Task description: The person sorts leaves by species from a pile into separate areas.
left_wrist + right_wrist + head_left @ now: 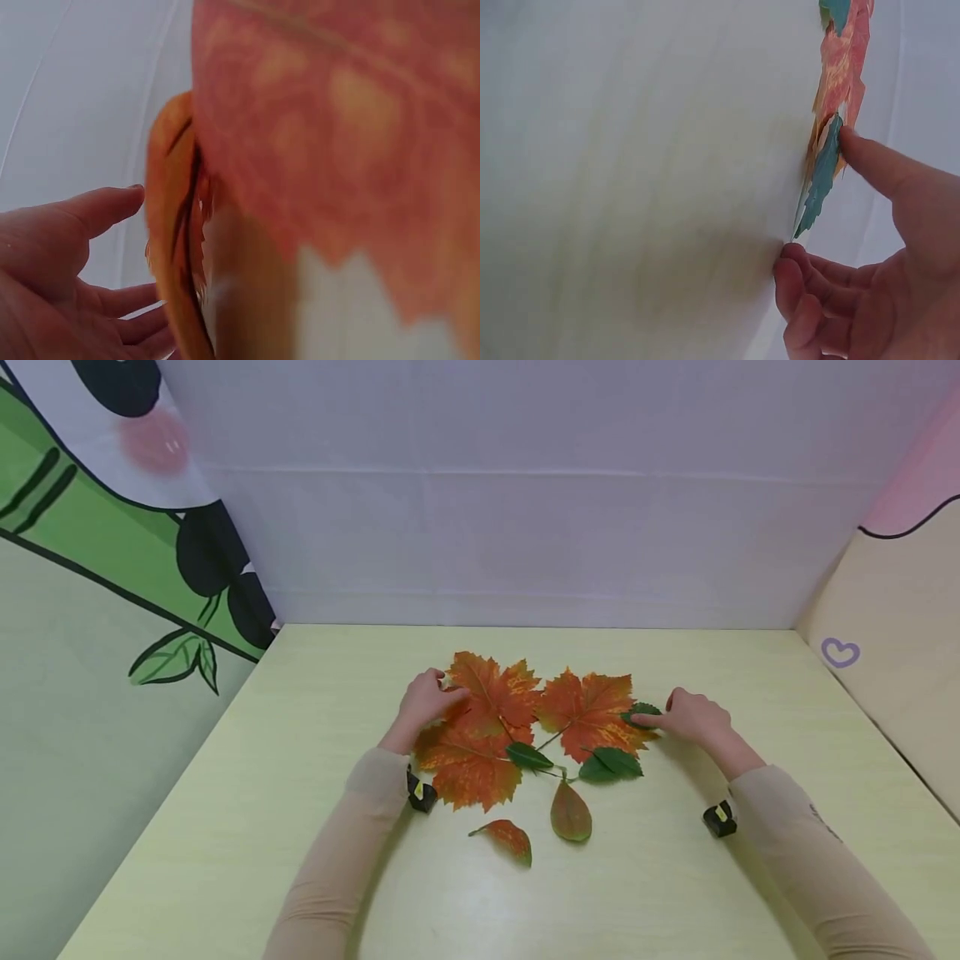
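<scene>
In the head view, several orange maple leaves [491, 693] lie together on the table, overlapping at the left. My left hand [429, 700] is at their left edge, its thumb over the upper leaf. The left wrist view shows the thumb and fingers apart, beside a curved leaf edge [171, 217]; some fingertips are hidden behind it. My right hand [693, 718] touches a small green leaf [641, 713] with its extended thumb. That green leaf [825, 176] lies against the right maple leaf [592, 714]. Bent fingers of my right hand [862, 292] rest near its tip.
Nearer the front, a reddish-green oval leaf [572, 812] and a small curved red leaf [510, 839] lie on the pale table [637, 893]. More green leaves [611, 764] sit below the maple leaves. A white backdrop [525, 543] stands behind the table.
</scene>
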`<action>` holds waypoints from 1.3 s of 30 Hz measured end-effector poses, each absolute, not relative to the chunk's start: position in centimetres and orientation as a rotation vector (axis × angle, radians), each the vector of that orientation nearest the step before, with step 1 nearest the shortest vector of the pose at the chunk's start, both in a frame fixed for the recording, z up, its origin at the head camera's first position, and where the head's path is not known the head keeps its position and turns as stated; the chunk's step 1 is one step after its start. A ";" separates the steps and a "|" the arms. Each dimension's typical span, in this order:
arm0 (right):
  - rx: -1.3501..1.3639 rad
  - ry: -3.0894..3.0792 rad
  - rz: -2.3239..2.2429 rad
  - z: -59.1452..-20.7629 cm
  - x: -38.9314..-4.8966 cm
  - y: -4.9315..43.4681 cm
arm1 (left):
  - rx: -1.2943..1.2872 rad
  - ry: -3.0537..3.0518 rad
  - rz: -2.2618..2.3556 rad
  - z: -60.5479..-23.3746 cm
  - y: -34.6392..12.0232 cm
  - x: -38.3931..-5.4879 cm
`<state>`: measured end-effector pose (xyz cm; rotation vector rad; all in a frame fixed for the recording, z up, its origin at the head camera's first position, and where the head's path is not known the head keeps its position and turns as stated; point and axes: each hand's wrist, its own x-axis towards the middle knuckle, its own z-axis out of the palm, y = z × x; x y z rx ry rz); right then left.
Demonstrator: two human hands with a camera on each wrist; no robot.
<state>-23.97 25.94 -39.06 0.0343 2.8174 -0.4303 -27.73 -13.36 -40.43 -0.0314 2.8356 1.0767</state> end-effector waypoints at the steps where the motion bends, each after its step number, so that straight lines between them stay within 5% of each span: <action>1: 0.036 2.817 -0.430 -39.0 -24.0 25.9 | -0.041 2.852 1.041 -40.5 -13.2 -27.7; 10: -0.001 2.794 -0.492 -38.8 -24.2 26.2 | -0.038 2.943 0.696 -40.2 -12.2 -27.7; 39: -0.043 2.665 -0.850 -39.1 -25.5 29.4 | -0.044 2.938 0.772 -40.4 -12.3 -27.1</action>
